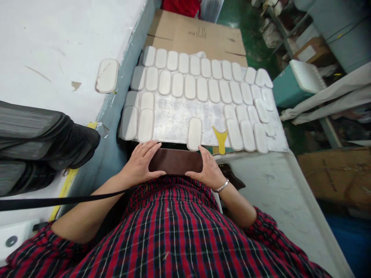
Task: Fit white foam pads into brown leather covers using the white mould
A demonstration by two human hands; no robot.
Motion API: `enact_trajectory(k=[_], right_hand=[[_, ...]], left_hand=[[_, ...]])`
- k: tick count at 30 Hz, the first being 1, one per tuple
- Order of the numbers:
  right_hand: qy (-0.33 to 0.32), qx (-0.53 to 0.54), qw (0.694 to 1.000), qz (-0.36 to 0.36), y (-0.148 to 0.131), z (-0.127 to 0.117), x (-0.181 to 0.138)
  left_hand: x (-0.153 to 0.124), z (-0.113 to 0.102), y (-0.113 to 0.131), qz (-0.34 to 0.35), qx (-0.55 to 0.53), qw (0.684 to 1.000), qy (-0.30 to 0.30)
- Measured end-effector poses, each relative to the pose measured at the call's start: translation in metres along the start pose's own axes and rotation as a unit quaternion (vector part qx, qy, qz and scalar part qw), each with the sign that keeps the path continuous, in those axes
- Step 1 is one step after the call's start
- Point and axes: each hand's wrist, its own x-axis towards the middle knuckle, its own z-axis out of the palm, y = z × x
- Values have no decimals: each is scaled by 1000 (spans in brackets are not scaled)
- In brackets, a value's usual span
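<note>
Both my hands hold one dark brown oblong piece (175, 161) flat against my waist. My left hand (142, 161) grips its left end, fingers curled over the top. My right hand (208, 170), with a silver bracelet at the wrist, grips the right end. Just beyond the piece lies a single white rounded pad (194, 133) on a worn grey board (179, 117). Several more white pads (189, 87) lie in rows across the board's far part and down both sides. A yellow flat tool (220, 138) rests to the right of the single pad.
Stacks of dark flat pieces (37, 143) sit at the left on a white table (58, 46), with one lone pad (107, 75) by its edge. A cardboard sheet (197, 34) lies beyond the board. A white surface (275, 193) is at my right; a teal box (292, 83) stands further off.
</note>
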Motion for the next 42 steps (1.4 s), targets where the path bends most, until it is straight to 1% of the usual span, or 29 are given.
enact_trajectory(k=[4, 8, 13, 17, 21, 25, 30, 32, 34, 37, 38, 40, 41, 42], right_hand=[[-49, -9, 999, -10, -4, -2, 20], [-91, 2, 996, -16, -3, -4, 30], [-121, 12, 993, 6, -3, -5, 39], [-127, 22, 991, 37, -6, -5, 45], [-125, 28, 990, 60, -7, -2, 50], [-125, 26, 990, 65, -6, 1, 55], [-123, 22, 990, 58, -7, 1, 58], [-121, 21, 991, 58, -7, 1, 60], [-124, 24, 990, 59, -5, 1, 63], [-122, 30, 991, 35, -1, -2, 62], [-103, 17, 994, 24, 0, -4, 59], [-43, -37, 998, -6, 0, -7, 48], [-19, -72, 997, -28, -2, -8, 41], [-8, -104, 993, -57, -4, -8, 33]], left_hand=[[15, -1, -3, -10, 18, 999, -51], [28, -3, -11, -7, 15, 994, -111], [46, -3, -12, 15, 1, 989, -148], [61, 2, -9, 28, -7, 984, -178], [70, 4, -9, 29, -16, 981, -192], [72, 4, -11, 25, -7, 980, -198], [72, 7, -12, 26, -4, 982, -186], [74, 8, -13, 14, -27, 983, -182], [73, 7, -18, -16, -91, 978, -186], [59, 3, -35, -93, -218, 954, -185], [51, 2, -43, -122, -253, 943, -176], [28, 0, -56, -172, -318, 920, -152], [15, 0, -61, -187, -354, 905, -141], [1, 1, -65, -197, -390, 889, -134]])
